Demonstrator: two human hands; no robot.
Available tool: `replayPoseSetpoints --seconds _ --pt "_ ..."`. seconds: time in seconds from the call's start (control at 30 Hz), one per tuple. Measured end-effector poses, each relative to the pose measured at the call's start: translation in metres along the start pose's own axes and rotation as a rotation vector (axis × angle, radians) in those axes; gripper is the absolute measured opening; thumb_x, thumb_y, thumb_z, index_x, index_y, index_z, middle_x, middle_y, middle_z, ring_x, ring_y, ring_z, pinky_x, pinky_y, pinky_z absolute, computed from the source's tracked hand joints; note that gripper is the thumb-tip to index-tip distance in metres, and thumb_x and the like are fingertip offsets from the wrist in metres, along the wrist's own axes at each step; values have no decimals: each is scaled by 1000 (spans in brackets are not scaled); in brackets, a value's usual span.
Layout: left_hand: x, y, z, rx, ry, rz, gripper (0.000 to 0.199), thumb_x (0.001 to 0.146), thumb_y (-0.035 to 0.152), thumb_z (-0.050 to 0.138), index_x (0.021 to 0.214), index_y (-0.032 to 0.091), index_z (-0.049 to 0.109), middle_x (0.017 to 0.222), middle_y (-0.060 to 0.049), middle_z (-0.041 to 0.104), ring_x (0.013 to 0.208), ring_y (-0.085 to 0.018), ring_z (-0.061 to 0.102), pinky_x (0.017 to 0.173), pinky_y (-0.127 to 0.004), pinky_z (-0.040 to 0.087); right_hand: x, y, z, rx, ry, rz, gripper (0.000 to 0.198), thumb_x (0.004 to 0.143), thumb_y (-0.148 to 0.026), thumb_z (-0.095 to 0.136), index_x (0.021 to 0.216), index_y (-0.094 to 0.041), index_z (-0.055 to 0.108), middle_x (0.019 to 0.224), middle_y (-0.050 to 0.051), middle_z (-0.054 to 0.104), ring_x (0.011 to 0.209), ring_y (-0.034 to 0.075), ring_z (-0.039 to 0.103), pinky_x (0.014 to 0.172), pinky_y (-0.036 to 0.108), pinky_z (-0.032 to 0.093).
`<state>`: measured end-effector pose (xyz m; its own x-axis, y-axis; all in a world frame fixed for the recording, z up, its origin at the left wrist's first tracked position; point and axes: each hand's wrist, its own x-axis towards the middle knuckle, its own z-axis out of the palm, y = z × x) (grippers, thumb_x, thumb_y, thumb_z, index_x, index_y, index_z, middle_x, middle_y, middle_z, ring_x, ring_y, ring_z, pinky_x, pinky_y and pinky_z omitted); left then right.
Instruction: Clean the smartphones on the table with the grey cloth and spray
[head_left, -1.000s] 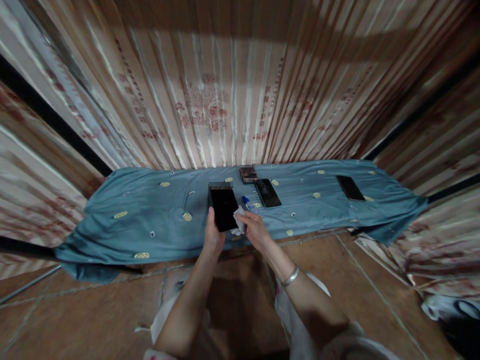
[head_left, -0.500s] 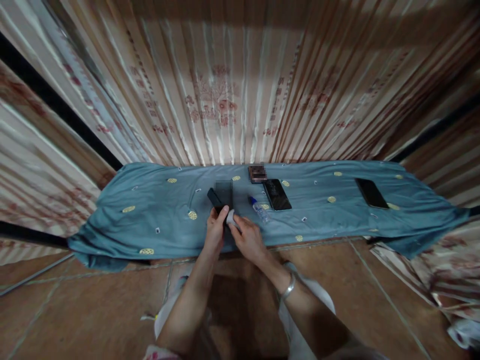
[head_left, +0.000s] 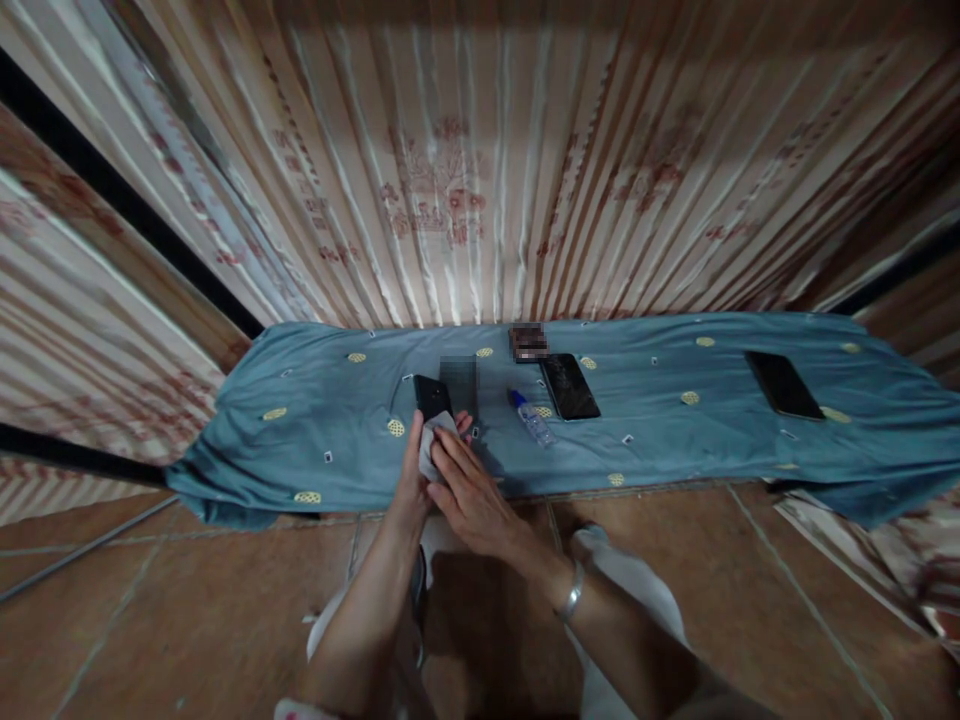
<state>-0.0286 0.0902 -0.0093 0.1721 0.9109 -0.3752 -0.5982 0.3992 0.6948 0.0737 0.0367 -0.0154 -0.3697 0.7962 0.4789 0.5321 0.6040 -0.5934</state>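
Note:
My left hand [head_left: 409,478] is wrapped round a dark phone [head_left: 430,392], its thumb along the near side and fingertips showing past the far side. Under the fingers of my right hand [head_left: 476,505], a light grey cloth [head_left: 427,458] lies flat against the phone's lower part. That part of the phone is hidden by the cloth. Just beyond the hands is a dark blurred-out patch [head_left: 458,378] on the blue cloth cover. To the right lies a small clear spray bottle [head_left: 537,424] with a blue top.
A black phone [head_left: 570,386] with a marked screen lies beside a brown pixelated item [head_left: 529,342]. Another black phone [head_left: 784,385] rests farther right. Beneath them all is a blue patterned cover [head_left: 247,440]. Pleated curtains [head_left: 450,270] hang behind, and dark poles [head_left: 172,235] stand at the sides.
The grey cloth, bunched in my right fingers before, is now spread over the phone. My right hand has flattened over it. The view has shifted slightly.

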Motion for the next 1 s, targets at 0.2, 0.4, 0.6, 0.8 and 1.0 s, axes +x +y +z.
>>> replayPoseSetpoints --seconds 0.2,0.4,0.6,0.8,1.0 --pt "-1 -15 15 -78 -15 -128 58 94 54 29 92 18 74 107 -12 74 126 -30 56 107 -42 43 5 15 -10 8 27 67 51 100 -31 34 149 -16 34 155 15 36 146 24 29 119 48 30" --pt "-17 -29 31 -167 27 -162 43 95 40 40 126 20 63 118 -7 71 132 -22 51 111 -37 38 5 29 -18 18 46 152 54 101 -32 32 153 -16 27 158 13 32 147 23 25 120 48 26" --pt "-19 -45 39 -185 60 -164 41 95 34 47 131 19 60 121 -6 70 131 -20 52 112 -34 37 10 48 -26 15 117 224 53 102 -35 31 152 -20 30 158 9 32 147 22 27 121 46 27" --pt "-19 -47 49 -164 81 -164 39 96 30 45 123 11 65 114 -9 73 126 -21 56 110 -33 40 11 58 -33 10 157 245 53 102 -37 28 152 -20 29 157 9 34 147 19 26 122 46 25" --pt "-20 -42 44 -147 98 -194 40 95 32 47 125 12 64 113 -7 74 128 -21 55 113 -32 38 10 69 -35 -11 153 290 55 102 -37 25 152 -16 30 154 12 39 146 19 30 121 45 26"
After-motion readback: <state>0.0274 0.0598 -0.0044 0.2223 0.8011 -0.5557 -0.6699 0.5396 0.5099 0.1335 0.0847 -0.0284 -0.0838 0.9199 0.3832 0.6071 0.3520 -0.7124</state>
